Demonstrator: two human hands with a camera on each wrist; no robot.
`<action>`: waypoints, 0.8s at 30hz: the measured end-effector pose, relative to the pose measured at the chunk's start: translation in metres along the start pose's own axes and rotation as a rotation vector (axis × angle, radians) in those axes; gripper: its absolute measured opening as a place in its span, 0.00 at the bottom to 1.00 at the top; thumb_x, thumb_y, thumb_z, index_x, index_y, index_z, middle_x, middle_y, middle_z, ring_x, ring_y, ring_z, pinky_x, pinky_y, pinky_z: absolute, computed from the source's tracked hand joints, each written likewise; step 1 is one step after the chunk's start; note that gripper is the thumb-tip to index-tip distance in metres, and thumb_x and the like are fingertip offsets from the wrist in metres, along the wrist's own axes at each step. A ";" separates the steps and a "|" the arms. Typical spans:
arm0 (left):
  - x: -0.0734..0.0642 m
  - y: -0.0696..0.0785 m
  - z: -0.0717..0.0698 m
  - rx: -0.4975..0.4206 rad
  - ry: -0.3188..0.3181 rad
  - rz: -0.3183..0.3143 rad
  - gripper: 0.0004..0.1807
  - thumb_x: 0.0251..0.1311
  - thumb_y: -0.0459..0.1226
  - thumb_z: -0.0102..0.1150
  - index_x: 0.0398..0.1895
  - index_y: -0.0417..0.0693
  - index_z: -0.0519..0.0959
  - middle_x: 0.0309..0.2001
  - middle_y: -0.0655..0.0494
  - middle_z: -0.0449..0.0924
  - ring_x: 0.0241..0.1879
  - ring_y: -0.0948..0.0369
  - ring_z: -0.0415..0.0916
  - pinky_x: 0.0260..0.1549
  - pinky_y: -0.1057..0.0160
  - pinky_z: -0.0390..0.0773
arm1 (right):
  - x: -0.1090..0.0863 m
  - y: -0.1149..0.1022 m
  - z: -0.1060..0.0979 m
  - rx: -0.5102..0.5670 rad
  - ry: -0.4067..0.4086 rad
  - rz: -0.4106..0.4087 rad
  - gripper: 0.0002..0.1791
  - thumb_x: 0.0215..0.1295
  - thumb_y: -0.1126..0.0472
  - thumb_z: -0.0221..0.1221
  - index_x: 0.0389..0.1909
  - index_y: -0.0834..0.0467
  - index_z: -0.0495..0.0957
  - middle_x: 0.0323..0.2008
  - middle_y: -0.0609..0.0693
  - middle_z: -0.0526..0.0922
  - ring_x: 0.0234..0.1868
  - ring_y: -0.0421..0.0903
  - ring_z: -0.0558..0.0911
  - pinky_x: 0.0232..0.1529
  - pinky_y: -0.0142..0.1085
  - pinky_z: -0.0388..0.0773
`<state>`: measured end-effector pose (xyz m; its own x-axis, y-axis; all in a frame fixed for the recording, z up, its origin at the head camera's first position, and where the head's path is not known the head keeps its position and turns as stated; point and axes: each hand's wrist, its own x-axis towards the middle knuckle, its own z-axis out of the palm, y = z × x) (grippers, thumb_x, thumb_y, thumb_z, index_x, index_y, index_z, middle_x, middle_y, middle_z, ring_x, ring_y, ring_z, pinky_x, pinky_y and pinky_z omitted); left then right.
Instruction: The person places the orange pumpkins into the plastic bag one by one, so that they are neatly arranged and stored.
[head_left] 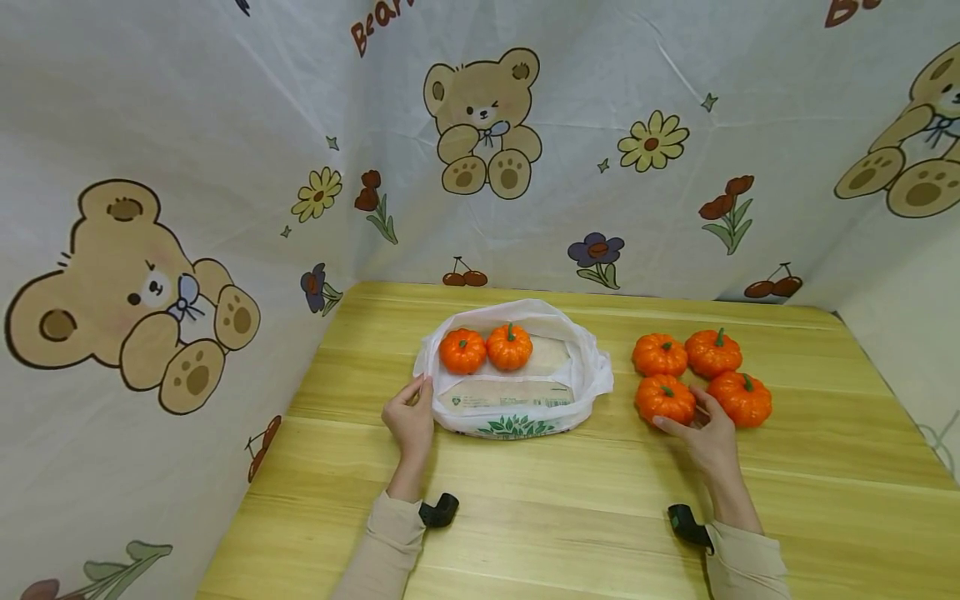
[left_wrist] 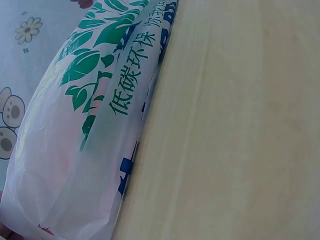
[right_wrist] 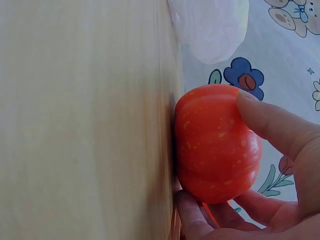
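Observation:
A white plastic bag (head_left: 465,421) with green leaf print lies on the table, its mouth spread wide. Inside, toward the back left, two small orange pumpkins (head_left: 462,352) sit side by side. My left hand (head_left: 412,423) pinches the bag's left rim between thumb and fingers. To the right of the bag, my right hand (head_left: 712,442) grips a small pumpkin (head_left: 662,402), thumb on one side and fingers on the other. In the right wrist view this pumpkin (right_wrist: 217,145) shows close against the table surface. The left wrist view shows mainly the bag's printed side (left_wrist: 75,125).
Three more orange pumpkins stand around the gripped one: one behind it (head_left: 660,354), one at the back right (head_left: 714,353) and one to its right (head_left: 742,400). A cloth printed with bears and flowers (head_left: 555,217) hangs behind the wooden table (head_left: 540,508).

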<state>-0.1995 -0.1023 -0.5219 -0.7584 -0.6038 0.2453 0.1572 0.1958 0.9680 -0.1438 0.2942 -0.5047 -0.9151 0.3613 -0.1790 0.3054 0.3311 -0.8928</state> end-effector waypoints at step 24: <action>-0.001 0.000 0.001 -0.010 0.000 0.001 0.07 0.54 0.29 0.68 0.35 0.33 0.86 0.38 0.39 0.86 0.46 0.47 0.84 0.48 0.53 0.81 | -0.011 -0.028 -0.008 -0.021 0.039 -0.019 0.52 0.57 0.54 0.70 0.77 0.55 0.50 0.73 0.61 0.59 0.70 0.57 0.65 0.63 0.28 0.71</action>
<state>-0.1994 -0.1013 -0.5217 -0.7581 -0.6040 0.2461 0.1642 0.1884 0.9683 -0.1400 0.2877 -0.4741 -0.9100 0.3884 -0.1450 0.2934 0.3565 -0.8870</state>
